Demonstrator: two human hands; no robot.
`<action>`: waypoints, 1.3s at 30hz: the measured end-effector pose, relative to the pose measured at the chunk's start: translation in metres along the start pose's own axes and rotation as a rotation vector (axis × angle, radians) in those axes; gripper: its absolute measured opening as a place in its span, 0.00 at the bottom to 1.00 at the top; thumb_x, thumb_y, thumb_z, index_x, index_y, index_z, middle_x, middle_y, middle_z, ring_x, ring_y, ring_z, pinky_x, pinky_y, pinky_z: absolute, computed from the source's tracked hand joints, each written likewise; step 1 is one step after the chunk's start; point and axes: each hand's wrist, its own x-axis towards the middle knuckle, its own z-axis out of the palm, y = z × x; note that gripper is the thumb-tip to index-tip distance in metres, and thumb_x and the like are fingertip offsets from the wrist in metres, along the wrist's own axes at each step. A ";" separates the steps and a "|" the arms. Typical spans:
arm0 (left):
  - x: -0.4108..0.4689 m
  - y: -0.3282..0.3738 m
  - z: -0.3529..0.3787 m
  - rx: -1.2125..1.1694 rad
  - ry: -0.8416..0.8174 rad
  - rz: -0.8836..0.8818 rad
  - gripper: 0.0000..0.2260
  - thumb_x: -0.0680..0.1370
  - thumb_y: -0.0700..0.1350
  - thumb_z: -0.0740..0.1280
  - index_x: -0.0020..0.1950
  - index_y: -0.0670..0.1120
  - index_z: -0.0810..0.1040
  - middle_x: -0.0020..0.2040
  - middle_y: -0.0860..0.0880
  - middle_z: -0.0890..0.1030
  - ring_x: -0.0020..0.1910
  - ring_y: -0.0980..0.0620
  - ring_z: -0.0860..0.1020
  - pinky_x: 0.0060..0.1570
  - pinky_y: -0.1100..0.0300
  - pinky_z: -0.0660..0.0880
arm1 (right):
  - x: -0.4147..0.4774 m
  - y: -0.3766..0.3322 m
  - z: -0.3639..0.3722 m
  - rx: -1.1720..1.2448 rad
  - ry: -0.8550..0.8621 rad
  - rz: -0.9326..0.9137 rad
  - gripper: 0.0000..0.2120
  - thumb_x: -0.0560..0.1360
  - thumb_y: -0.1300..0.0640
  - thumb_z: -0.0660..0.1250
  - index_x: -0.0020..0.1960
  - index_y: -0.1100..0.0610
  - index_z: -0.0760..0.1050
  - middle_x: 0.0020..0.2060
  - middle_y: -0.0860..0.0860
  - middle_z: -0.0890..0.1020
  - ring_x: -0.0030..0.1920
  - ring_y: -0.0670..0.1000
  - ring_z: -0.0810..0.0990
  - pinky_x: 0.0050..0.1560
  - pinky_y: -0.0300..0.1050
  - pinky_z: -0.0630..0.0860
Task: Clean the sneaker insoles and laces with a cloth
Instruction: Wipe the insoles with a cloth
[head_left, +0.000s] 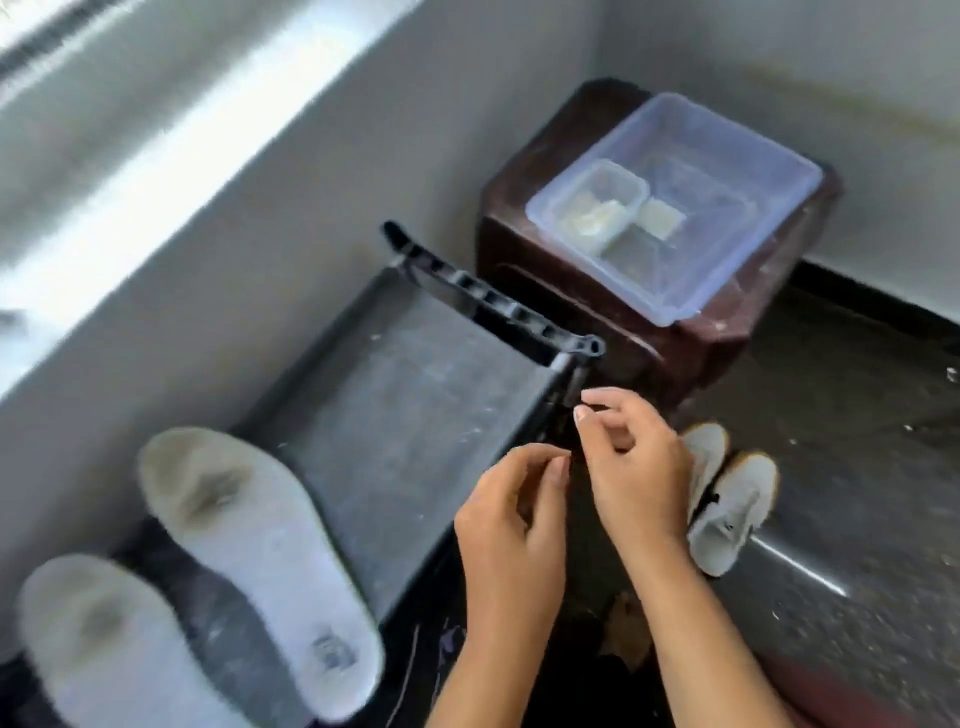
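Note:
Two worn white insoles lie at the left, one (260, 561) beside the grey tray and one (104, 654) nearer the bottom corner. A pair of white sneakers (727, 499) stands on the dark floor just right of my hands. My left hand (514, 525) and my right hand (634, 457) are held close together in the middle, each with thumb and forefinger pinched on what looks like a thin dark lace, hard to see against the dark background. A yellowish cloth (660, 221) lies in the clear tub.
A dark grey tray-like stand (405, 415) sits against the wall left of my hands. Behind it, a brown stool (597, 312) carries a clear plastic tub (753, 171) with a smaller clear box (597, 208) inside. White walls close off the corner.

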 end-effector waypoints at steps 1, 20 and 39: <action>-0.001 -0.002 -0.022 -0.009 0.076 -0.017 0.05 0.75 0.45 0.66 0.44 0.53 0.81 0.39 0.59 0.82 0.42 0.60 0.80 0.42 0.69 0.73 | -0.009 -0.019 0.009 0.000 -0.044 -0.043 0.04 0.74 0.54 0.68 0.47 0.46 0.78 0.35 0.41 0.81 0.39 0.38 0.78 0.39 0.25 0.69; -0.056 -0.099 -0.229 -0.136 0.399 -0.637 0.05 0.77 0.42 0.67 0.46 0.52 0.80 0.42 0.54 0.81 0.44 0.55 0.79 0.51 0.50 0.79 | -0.125 -0.068 0.153 -0.355 -0.622 -0.079 0.08 0.76 0.54 0.64 0.53 0.45 0.73 0.48 0.46 0.79 0.48 0.49 0.78 0.45 0.45 0.72; 0.043 -0.087 -0.179 -0.474 0.538 -0.872 0.11 0.78 0.41 0.65 0.58 0.48 0.69 0.52 0.45 0.79 0.49 0.50 0.80 0.45 0.54 0.80 | -0.042 -0.077 0.157 -0.251 -0.803 0.028 0.14 0.76 0.64 0.64 0.51 0.45 0.76 0.38 0.46 0.83 0.40 0.46 0.81 0.35 0.39 0.74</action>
